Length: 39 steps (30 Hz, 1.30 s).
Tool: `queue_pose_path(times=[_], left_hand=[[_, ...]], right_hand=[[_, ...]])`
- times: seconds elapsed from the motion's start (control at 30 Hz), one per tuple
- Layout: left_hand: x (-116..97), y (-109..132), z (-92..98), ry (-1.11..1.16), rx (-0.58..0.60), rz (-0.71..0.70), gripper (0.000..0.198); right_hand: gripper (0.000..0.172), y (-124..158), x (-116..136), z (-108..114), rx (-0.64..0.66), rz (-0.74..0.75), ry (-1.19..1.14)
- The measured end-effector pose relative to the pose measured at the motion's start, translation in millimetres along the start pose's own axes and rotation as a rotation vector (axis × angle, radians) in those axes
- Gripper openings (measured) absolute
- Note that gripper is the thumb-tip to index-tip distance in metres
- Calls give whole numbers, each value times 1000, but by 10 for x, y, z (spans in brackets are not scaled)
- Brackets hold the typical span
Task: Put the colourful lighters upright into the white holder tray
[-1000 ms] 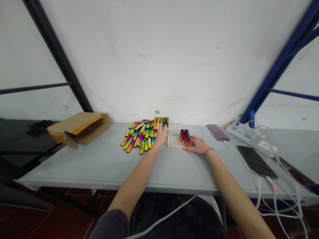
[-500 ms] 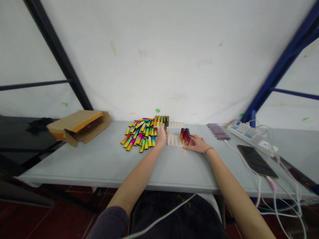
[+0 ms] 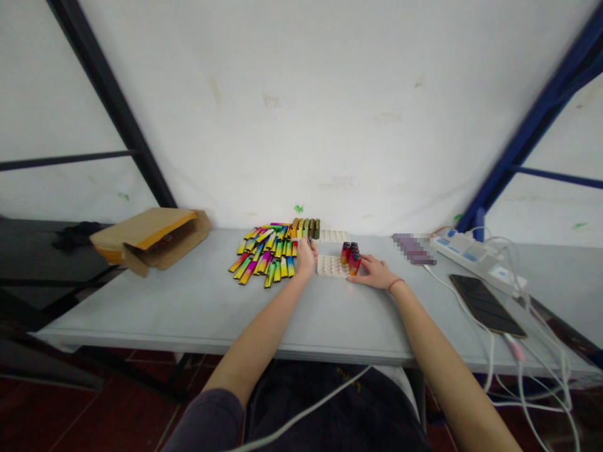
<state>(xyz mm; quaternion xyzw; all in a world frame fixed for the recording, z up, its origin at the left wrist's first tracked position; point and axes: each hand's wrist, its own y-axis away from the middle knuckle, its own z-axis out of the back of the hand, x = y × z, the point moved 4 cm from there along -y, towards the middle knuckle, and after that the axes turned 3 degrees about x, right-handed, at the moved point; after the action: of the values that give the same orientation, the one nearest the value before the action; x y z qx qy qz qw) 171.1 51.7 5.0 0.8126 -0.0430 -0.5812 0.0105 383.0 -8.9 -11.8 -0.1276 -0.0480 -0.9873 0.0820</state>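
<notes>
Lighters (image 3: 266,257), rainbow-coloured, lie heaped left of centre on the table (image 3: 155,307). The left hand (image 3: 306,257) has drawn back from the pile toward the white tray (image 3: 332,266); whether its curled fingers pinch one is too small to tell. The right hand (image 3: 374,274) stays flat, steadying the tray beside the upright red lighters (image 3: 350,257).
</notes>
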Motion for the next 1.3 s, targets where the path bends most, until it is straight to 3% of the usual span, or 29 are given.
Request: queue_pose_path(times=[0.1, 0.33, 0.67, 0.77, 0.93, 1.07, 1.3], left_hand=[[-26, 44, 2, 57, -63, 5, 46], [-36, 72, -34, 131, -30, 56, 45], [51, 24, -67, 60, -1, 52, 47], [59, 20, -84, -47, 32, -76, 41], [29, 79, -169, -378, 216, -458, 24], [-25, 125, -191, -583, 211, -705, 25], [64, 118, -225, -626, 353, -612, 28]], right_hand=[[76, 1, 2, -1, -4, 0, 2], [76, 5, 4, -5, -7, -3, -4], [77, -10, -11, -18, -7, -5, -4], [76, -5, -2, -12, -13, 2, -5], [73, 7, 8, 0, -16, 0, -8], [73, 1, 0, -7, -15, 4, -6], [76, -16, -17, -25, -17, 1, 4]])
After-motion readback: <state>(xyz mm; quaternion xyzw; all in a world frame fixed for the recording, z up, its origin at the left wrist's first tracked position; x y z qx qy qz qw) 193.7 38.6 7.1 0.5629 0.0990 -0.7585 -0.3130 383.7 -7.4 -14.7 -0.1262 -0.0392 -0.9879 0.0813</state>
